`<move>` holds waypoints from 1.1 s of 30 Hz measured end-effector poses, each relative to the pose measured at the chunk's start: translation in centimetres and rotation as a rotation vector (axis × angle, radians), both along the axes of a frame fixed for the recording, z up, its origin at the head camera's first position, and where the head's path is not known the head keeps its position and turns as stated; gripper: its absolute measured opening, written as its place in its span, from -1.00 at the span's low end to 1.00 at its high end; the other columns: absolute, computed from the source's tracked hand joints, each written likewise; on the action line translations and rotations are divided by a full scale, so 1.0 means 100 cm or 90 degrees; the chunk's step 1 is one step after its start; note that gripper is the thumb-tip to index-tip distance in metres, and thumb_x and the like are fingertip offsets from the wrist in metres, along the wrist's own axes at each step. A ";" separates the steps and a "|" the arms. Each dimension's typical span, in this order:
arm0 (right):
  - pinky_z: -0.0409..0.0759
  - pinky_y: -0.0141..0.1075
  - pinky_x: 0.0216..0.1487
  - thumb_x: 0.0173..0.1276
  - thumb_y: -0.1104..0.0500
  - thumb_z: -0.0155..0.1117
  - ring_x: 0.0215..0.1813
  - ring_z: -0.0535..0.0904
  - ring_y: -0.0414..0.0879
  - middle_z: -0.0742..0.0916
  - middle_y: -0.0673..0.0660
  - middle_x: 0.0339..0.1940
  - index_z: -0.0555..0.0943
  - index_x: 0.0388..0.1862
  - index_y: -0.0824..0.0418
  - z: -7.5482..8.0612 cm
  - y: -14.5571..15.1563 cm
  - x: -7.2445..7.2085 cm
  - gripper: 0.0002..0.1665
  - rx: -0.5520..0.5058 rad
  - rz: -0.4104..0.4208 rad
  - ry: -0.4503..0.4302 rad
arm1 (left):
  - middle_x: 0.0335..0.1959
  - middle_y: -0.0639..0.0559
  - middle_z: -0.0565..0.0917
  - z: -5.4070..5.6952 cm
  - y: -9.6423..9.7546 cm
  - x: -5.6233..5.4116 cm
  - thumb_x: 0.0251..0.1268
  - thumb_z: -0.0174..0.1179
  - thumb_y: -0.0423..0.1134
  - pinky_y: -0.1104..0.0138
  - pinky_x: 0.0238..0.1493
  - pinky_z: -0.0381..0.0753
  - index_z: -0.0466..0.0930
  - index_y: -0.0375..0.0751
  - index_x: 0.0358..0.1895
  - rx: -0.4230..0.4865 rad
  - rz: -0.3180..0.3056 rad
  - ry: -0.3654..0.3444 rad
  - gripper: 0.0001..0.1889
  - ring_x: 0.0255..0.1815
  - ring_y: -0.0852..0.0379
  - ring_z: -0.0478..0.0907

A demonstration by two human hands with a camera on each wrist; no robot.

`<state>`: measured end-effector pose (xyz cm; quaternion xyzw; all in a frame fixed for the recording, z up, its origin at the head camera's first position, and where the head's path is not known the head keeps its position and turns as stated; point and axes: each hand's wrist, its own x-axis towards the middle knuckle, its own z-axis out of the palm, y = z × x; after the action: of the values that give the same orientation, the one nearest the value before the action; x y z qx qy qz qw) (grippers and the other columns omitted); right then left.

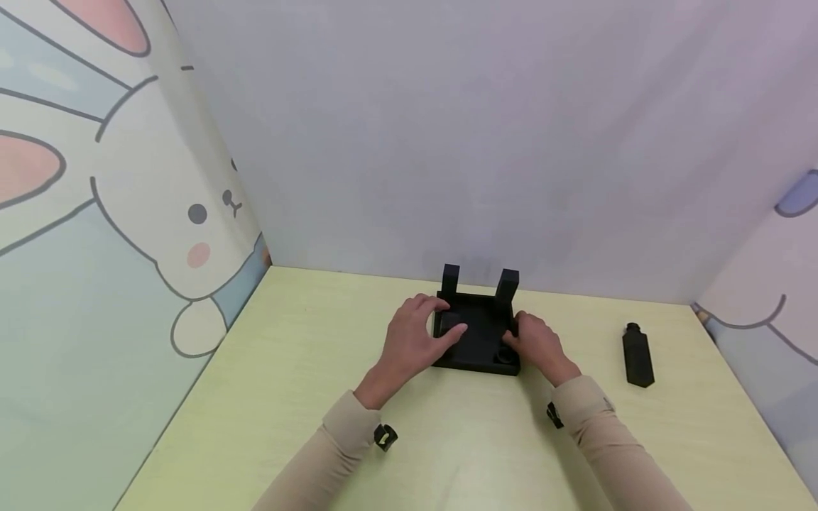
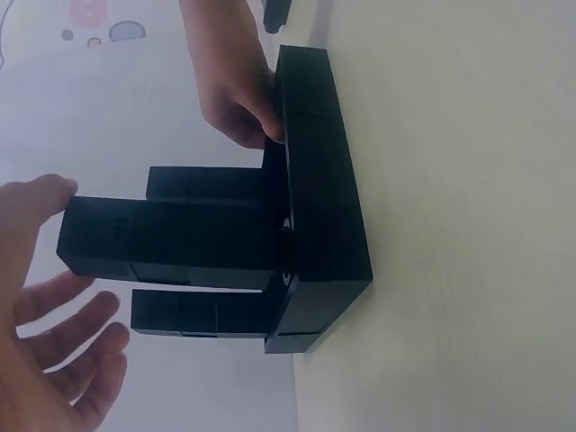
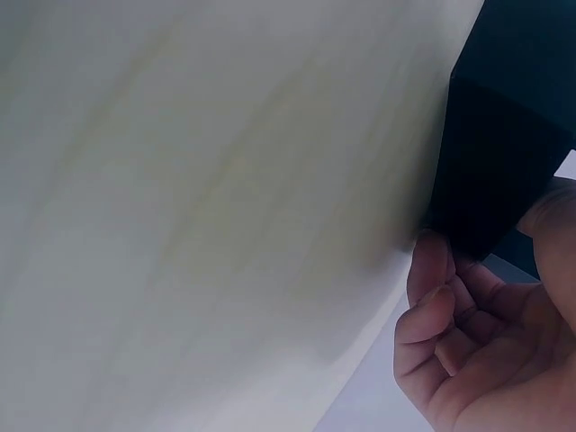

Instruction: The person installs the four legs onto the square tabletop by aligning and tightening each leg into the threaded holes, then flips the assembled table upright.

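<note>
A black square base (image 1: pixel 478 337) with a raised rim lies on the table, several straight black posts rising from it like legs of an upturned stool. Its near right corner shows a round socket (image 1: pixel 505 354). Around the top end of the nearest post (image 2: pixel 166 241), my left hand (image 1: pixel 409 337) spreads its thumb and fingers; the thumb tip is at the post's edge. My right hand (image 1: pixel 538 343) grips the base's right side, thumb over the rim and fingers outside. Apart on the right lies a loose black post (image 1: pixel 637 358) with a narrow neck.
The pale yellow table (image 1: pixel 307 341) meets a plain light curtain (image 1: pixel 460 156) behind the base. Side walls with cartoon rabbits (image 1: pixel 160 184) stand at left and right. Small black devices are strapped at both wrists.
</note>
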<state>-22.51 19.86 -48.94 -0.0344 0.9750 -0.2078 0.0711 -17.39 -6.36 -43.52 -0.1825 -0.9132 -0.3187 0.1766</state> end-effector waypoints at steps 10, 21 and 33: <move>0.44 -0.16 -0.39 0.41 0.10 0.20 -0.37 0.50 0.02 0.62 0.22 -0.34 0.50 -0.14 0.36 0.003 0.002 0.000 -0.69 -0.002 -0.005 -0.003 | -0.02 0.00 0.71 0.003 -0.003 0.002 0.33 0.32 0.04 0.18 0.04 0.66 0.72 -0.10 0.03 0.029 -0.043 -0.001 -0.64 0.05 0.06 0.60; 0.43 -0.15 -0.40 0.43 0.10 0.19 -0.38 0.49 0.02 0.62 0.24 -0.35 0.49 -0.15 0.37 0.000 0.001 0.000 -0.69 -0.004 0.004 -0.001 | 0.13 0.02 0.68 0.002 0.001 0.002 0.46 0.16 0.07 0.08 0.20 0.59 0.64 -0.03 0.23 -0.012 -0.058 -0.040 -0.58 0.16 0.00 0.59; 0.41 -0.18 -0.43 0.43 0.11 0.17 -0.42 0.47 0.00 0.60 0.22 -0.38 0.49 -0.15 0.37 0.002 0.002 0.002 -0.70 -0.012 0.014 0.005 | -0.26 0.11 0.67 -0.004 0.004 0.003 0.22 0.34 0.28 0.22 -0.10 0.58 0.61 -0.07 -0.21 -0.037 0.058 0.033 -0.53 -0.19 0.11 0.58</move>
<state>-22.28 20.10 -48.72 -0.0465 0.9727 -0.2163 0.0695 -17.09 -5.91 -43.89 -0.1538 -0.9247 -0.2786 0.2089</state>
